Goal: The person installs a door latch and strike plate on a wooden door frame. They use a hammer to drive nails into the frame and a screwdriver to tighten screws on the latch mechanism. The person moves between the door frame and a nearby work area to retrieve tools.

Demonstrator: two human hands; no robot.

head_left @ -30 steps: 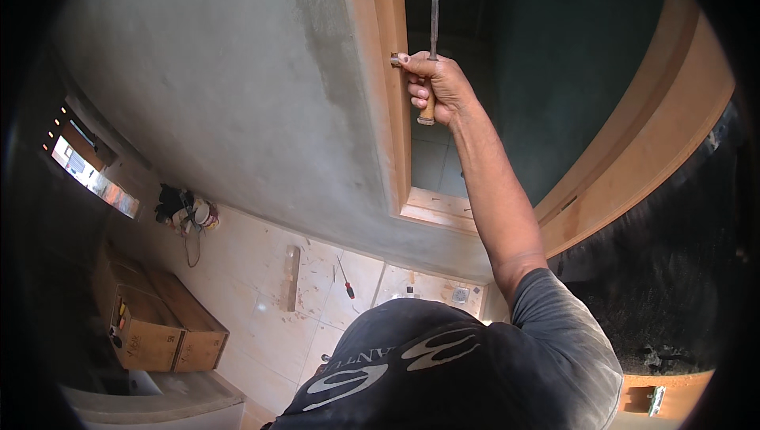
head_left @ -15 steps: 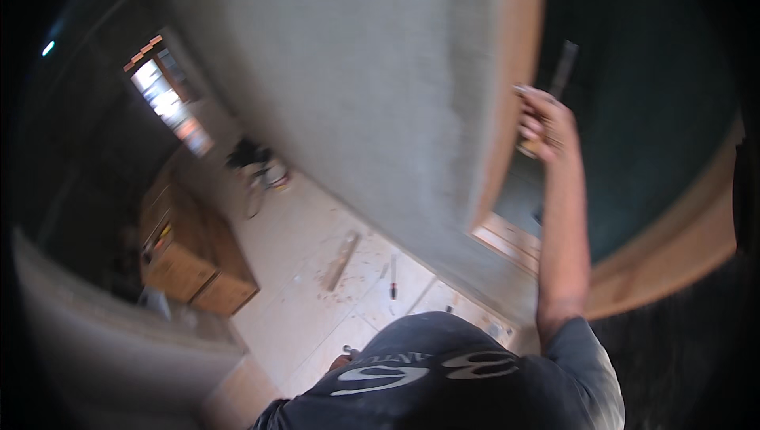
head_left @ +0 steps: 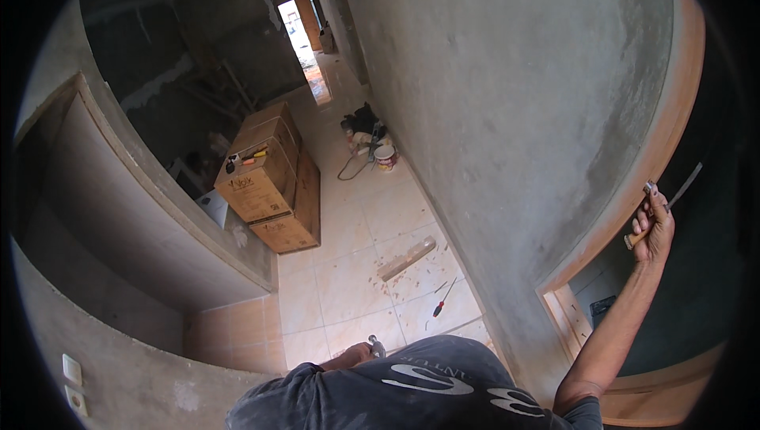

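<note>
My right hand [head_left: 655, 232] is raised at the far right beside the wooden door frame [head_left: 687, 74]. It is closed around a chisel, whose wooden handle [head_left: 636, 238] sticks out below the fingers and whose long metal blade [head_left: 685, 184] points up and away. A small shiny metal piece [head_left: 649, 187] shows at its fingertips; its kind is unclear. Low in front of my body, my left hand [head_left: 352, 357] is closed on what looks like a hammer, with its metal head [head_left: 378, 345] showing. My shirt hides the rest of that tool.
A red-and-black screwdriver [head_left: 439, 308] and a wood offcut [head_left: 408, 259] lie among chips on the tiled floor. Large cardboard boxes [head_left: 269, 173] stand on the left, with tools on top. A bucket [head_left: 385, 157] sits beside the grey wall [head_left: 507, 113]. Wall switches [head_left: 73, 371] are lower left.
The view has swung left, so the boxes and floor sit farther right in it. My right hand still holds the chisel near the frame; more of my left hand shows.
</note>
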